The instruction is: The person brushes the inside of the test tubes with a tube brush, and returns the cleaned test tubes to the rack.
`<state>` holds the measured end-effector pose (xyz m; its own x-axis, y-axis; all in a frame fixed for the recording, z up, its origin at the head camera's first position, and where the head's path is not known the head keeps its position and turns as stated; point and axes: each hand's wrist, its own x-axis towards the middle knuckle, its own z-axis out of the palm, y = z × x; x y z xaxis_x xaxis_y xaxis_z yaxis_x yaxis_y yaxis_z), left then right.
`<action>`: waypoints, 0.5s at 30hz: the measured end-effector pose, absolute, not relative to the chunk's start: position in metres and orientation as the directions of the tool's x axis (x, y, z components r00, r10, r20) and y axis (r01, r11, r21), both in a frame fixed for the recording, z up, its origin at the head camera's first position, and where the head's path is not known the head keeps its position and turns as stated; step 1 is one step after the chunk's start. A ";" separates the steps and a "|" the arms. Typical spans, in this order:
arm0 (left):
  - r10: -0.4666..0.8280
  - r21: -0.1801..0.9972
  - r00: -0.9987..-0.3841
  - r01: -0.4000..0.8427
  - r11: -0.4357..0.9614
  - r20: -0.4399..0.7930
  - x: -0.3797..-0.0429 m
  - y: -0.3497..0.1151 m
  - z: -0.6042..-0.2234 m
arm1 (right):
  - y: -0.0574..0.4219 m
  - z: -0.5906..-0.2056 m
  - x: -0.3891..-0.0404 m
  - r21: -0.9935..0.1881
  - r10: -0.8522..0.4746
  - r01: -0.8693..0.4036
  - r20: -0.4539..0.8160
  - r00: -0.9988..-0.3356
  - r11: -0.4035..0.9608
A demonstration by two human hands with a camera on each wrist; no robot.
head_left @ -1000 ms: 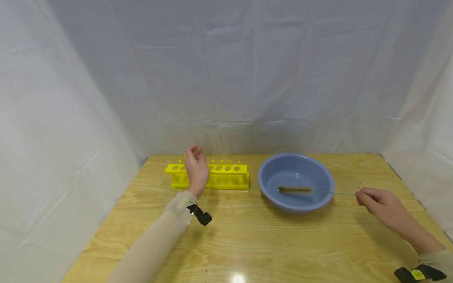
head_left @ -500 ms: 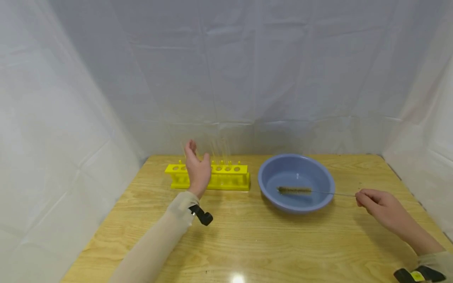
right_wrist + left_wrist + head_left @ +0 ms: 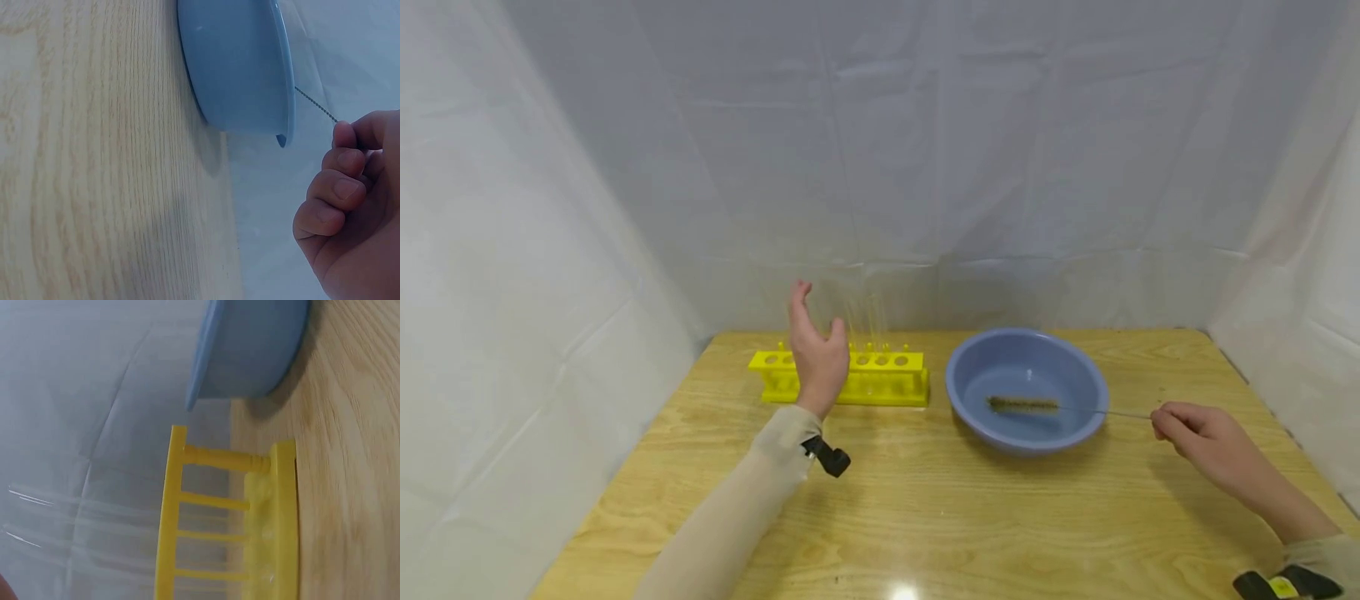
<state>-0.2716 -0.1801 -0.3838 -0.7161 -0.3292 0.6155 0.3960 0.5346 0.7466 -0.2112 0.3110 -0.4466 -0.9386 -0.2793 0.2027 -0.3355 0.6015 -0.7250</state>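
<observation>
A yellow test tube rack [image 3: 887,385] stands at the back left of the table, with clear test tubes [image 3: 876,323] rising from its holes. My left hand [image 3: 822,362] is in front of the rack and partly hides it. Its thumb and fingers are spread apart, and I see nothing held between them. My right hand [image 3: 1213,442] pinches the thin twisted wire handle of a test tube brush [image 3: 1024,405]. The brown bristles lie within the blue basin [image 3: 957,392], while the handle crosses over its right rim. In the right wrist view, the fingers [image 3: 342,187] are curled.
The basin stands to the right of the rack, a small gap between them. Pale sheeting [image 3: 895,167] hangs behind the wooden table [image 3: 970,517] and along both sides. A black wrist camera [image 3: 827,457] is strapped to the left sleeve.
My left hand's fingers have spread and extended upward, with the thumb moving away from them. The right hand and brush stay almost still.
</observation>
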 end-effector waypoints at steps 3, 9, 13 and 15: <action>-0.274 0.659 -0.659 0.449 0.604 0.701 -0.269 -0.178 -0.382 | 0.311 -0.447 -0.212 -0.724 -0.281 -0.334 0.198 -0.939 0.603; -0.139 0.509 -0.589 0.527 0.681 0.796 -0.266 -0.171 -0.382 | 0.310 -0.448 -0.213 -0.731 -0.285 -0.341 0.206 -0.936 0.591; -0.120 0.550 -0.663 0.491 0.676 0.739 -0.263 -0.167 -0.389 | 0.310 -0.448 -0.213 -0.728 -0.276 -0.335 0.206 -0.939 0.598; -0.135 0.593 -0.699 0.470 0.654 0.702 -0.262 -0.165 -0.391 | 0.310 -0.448 -0.212 -0.732 -0.271 -0.327 0.200 -0.942 0.597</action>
